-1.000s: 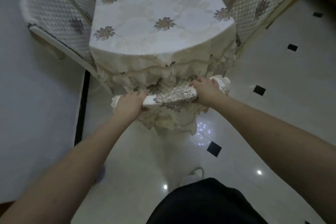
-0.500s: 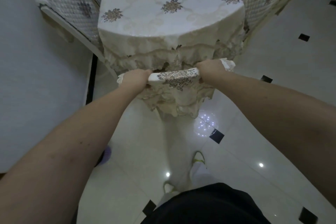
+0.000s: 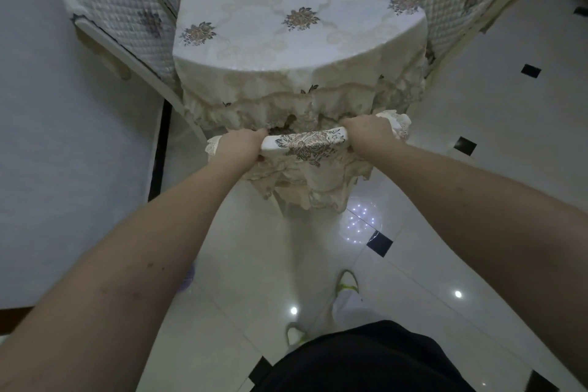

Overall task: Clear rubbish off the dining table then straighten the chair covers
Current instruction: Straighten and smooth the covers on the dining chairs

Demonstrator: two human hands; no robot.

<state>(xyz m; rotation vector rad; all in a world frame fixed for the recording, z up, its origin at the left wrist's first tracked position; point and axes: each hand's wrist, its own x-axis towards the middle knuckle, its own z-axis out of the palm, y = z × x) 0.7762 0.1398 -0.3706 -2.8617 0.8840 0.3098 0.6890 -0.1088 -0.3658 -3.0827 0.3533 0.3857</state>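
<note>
A chair stands pushed in at the near end of the dining table [image 3: 296, 51], which wears a cream cloth with flower motifs. Over the chair's top rail lies a cream cover [image 3: 307, 141] with a dark flower print and a lace frill hanging down. My left hand [image 3: 238, 145] grips the left end of the covered rail. My right hand [image 3: 367, 132] grips the right end. The chair's seat is hidden under the tablecloth's frill.
A chair with a quilted cover [image 3: 127, 13] leans against the table's left side, and another quilted chair [image 3: 461, 3] stands on the right. A grey wall runs along the left. White glossy floor tiles [image 3: 496, 124] with small black insets lie to the right and behind.
The chair top and both hands on it sit closer to the table's end than a second ago. My feet have stepped forward. The grip of both hands is unchanged.
</note>
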